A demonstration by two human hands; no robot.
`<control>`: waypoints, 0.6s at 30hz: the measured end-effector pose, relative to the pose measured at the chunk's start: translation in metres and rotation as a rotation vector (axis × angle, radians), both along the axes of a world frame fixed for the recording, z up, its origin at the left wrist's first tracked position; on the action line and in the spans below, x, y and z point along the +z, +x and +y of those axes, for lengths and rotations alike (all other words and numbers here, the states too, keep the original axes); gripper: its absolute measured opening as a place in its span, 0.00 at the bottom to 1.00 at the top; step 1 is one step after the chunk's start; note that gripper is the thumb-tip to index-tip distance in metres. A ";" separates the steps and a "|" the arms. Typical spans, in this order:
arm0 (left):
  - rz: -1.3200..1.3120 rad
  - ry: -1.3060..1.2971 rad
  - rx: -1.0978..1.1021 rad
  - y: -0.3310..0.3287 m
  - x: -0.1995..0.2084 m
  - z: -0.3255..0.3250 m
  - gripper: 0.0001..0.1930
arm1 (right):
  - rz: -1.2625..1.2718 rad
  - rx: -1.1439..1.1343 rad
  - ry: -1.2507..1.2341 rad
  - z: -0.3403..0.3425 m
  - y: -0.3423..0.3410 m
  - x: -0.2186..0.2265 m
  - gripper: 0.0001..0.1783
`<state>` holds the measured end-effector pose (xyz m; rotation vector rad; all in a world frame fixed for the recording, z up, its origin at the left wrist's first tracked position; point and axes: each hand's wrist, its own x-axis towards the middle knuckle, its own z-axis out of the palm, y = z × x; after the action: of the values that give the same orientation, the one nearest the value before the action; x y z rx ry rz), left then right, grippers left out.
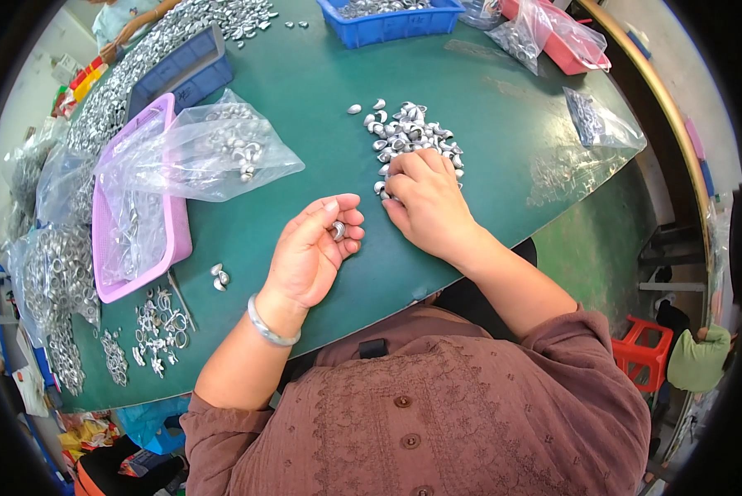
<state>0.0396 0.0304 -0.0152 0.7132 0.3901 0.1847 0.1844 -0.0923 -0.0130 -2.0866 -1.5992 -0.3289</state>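
Note:
My left hand [314,248] is turned palm up above the green table, its fingers curled round a small silver curved metal piece [338,231]. Ahead and to the right lies a loose pile of similar silver pieces [410,131], shaped like little hollow shells. At the pile's near edge, my right hand [427,198] reaches down with its fingers bent among the pieces. What its fingertips pinch is hidden beneath the hand. Left of my left wrist, a few loose silver pieces [219,277] rest on the table.
A pink plastic basket [181,227] holding clear bags stands at the left, near silver rings and small parts [160,326]. Blue bins [391,26] and a red tray [565,45] sit farther back. A bagged batch [598,121] lies right. Another person's arm [143,21] shows far left.

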 end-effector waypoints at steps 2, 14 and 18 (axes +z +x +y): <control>0.053 0.073 -0.004 0.000 0.000 -0.001 0.16 | 0.114 0.074 0.099 -0.001 0.000 0.000 0.07; -0.039 -0.035 0.017 0.002 0.005 -0.006 0.19 | 0.372 0.310 0.299 -0.007 -0.010 0.009 0.09; -0.030 -0.036 0.007 0.002 0.005 -0.006 0.19 | 0.364 0.288 0.271 -0.009 -0.010 0.005 0.09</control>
<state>0.0415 0.0240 -0.0104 0.6734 0.3664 0.1946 0.1745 -0.1018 -0.0076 -1.5815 -1.5093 -0.0557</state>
